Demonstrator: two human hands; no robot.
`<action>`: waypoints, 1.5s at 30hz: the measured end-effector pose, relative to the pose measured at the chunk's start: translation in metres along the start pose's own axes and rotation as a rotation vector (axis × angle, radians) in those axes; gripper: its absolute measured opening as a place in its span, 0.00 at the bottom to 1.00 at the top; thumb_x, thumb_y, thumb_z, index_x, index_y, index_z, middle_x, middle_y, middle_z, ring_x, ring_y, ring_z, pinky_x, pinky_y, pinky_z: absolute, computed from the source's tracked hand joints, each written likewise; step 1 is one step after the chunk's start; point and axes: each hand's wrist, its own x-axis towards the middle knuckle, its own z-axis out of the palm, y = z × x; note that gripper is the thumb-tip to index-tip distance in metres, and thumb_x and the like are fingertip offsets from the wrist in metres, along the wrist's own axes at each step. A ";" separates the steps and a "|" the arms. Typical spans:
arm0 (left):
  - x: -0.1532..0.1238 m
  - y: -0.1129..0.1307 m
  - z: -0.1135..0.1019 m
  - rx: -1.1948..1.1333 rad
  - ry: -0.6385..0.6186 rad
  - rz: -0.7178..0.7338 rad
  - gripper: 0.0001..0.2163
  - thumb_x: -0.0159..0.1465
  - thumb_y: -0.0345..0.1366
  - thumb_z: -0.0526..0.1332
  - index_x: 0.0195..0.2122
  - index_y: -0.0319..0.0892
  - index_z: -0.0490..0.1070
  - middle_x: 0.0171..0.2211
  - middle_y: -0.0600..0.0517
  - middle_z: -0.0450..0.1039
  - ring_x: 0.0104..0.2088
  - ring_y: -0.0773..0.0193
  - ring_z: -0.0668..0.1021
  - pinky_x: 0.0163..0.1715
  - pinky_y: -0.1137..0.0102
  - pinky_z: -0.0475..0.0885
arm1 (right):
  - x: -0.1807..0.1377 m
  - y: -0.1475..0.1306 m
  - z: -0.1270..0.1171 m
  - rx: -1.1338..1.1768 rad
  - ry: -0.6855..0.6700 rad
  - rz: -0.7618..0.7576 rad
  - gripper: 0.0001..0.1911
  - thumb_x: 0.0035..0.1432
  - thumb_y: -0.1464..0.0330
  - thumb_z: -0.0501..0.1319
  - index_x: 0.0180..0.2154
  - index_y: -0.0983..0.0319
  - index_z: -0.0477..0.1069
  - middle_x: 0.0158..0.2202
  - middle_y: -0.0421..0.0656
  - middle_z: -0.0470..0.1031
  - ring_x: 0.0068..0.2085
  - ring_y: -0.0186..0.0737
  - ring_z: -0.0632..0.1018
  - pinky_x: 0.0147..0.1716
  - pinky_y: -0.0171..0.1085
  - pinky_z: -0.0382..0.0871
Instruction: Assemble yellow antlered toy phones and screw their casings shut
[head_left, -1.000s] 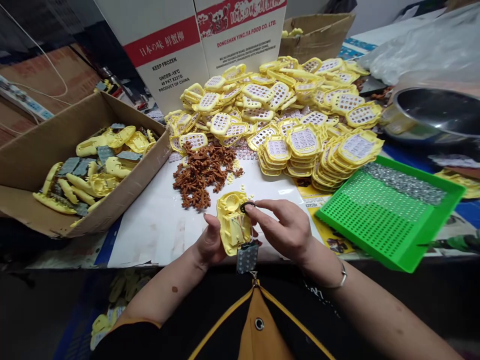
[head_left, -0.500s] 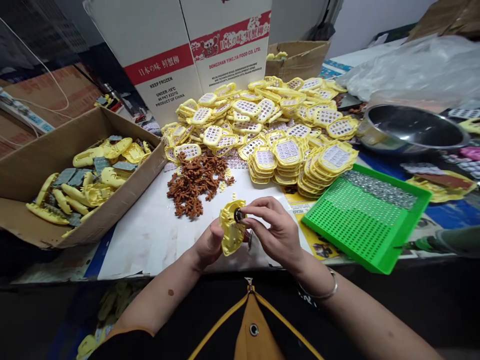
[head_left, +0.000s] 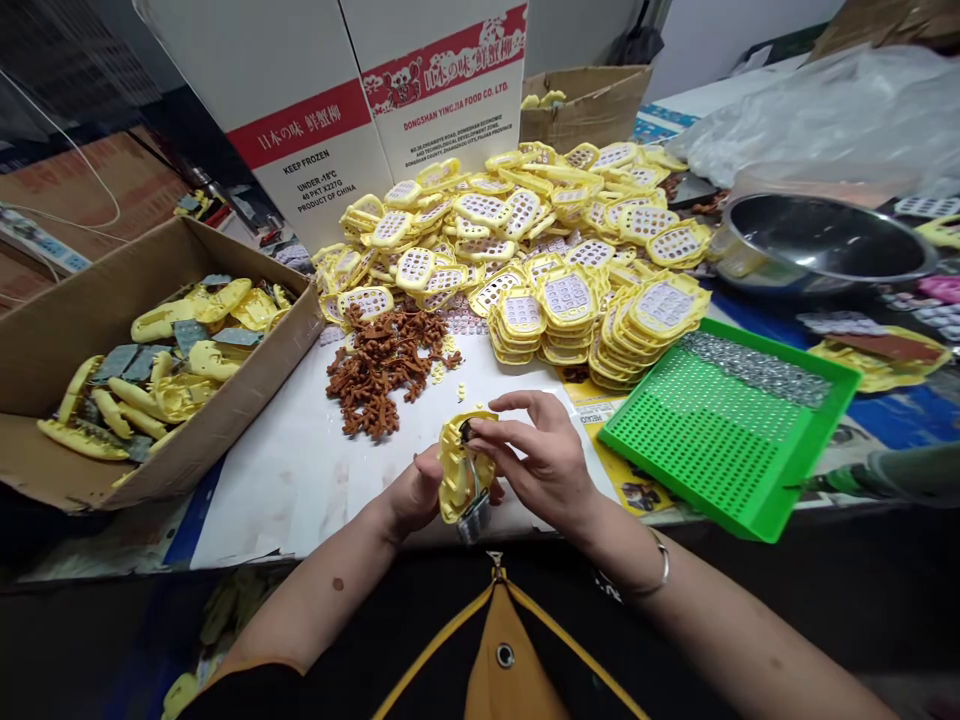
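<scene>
My left hand (head_left: 412, 490) grips a yellow plastic shell (head_left: 457, 470) from its left side, inner face up. A small grey circuit board (head_left: 474, 518) hangs from the shell's near end on thin wires. My right hand (head_left: 541, 462) pinches a small dark round part (head_left: 466, 430) and presses it against the shell's upper end. Both hands hover just above the white sheet (head_left: 300, 470) at the table's near edge.
A cardboard box (head_left: 60, 310) of yellow shells and grey boards stands left. A brown pile of small parts (head_left: 379, 365) lies ahead, a heap of yellow keypad fronts (head_left: 525, 250) behind it. A green perforated tray (head_left: 712, 440) sits right, a metal bowl (head_left: 825, 245) beyond.
The right hand brought the dark round part down onto the shell's upper end. The shell turned from edge-on to tilted towards me, and the hanging board shows again.
</scene>
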 end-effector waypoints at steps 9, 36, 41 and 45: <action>-0.001 0.011 0.002 -0.007 -0.048 -0.090 0.51 0.37 0.74 0.53 0.51 0.35 0.70 0.36 0.39 0.76 0.34 0.51 0.79 0.35 0.62 0.75 | 0.014 -0.009 -0.010 0.337 -0.275 0.417 0.04 0.53 0.68 0.64 0.31 0.61 0.70 0.30 0.40 0.73 0.34 0.37 0.74 0.35 0.37 0.69; 0.014 0.036 0.004 -0.089 0.651 0.130 0.17 0.49 0.45 0.71 0.33 0.38 0.75 0.27 0.51 0.77 0.29 0.62 0.78 0.33 0.68 0.72 | -0.035 0.011 0.009 0.691 -0.630 0.718 0.49 0.51 0.62 0.67 0.66 0.58 0.41 0.42 0.47 0.75 0.38 0.39 0.78 0.38 0.42 0.75; 0.018 0.033 -0.012 -0.009 0.697 0.083 0.16 0.47 0.42 0.73 0.32 0.38 0.73 0.25 0.55 0.75 0.24 0.66 0.75 0.28 0.71 0.70 | -0.027 0.002 -0.012 0.882 -0.626 0.694 0.17 0.60 0.63 0.60 0.51 0.56 0.72 0.37 0.44 0.78 0.37 0.35 0.78 0.37 0.37 0.74; 0.013 0.022 -0.011 -0.070 0.550 -0.101 0.18 0.46 0.45 0.73 0.30 0.37 0.72 0.23 0.53 0.75 0.22 0.67 0.74 0.26 0.72 0.69 | 0.006 0.002 -0.027 1.044 -0.596 0.681 0.24 0.48 0.56 0.69 0.47 0.55 0.75 0.40 0.45 0.80 0.38 0.41 0.80 0.38 0.41 0.76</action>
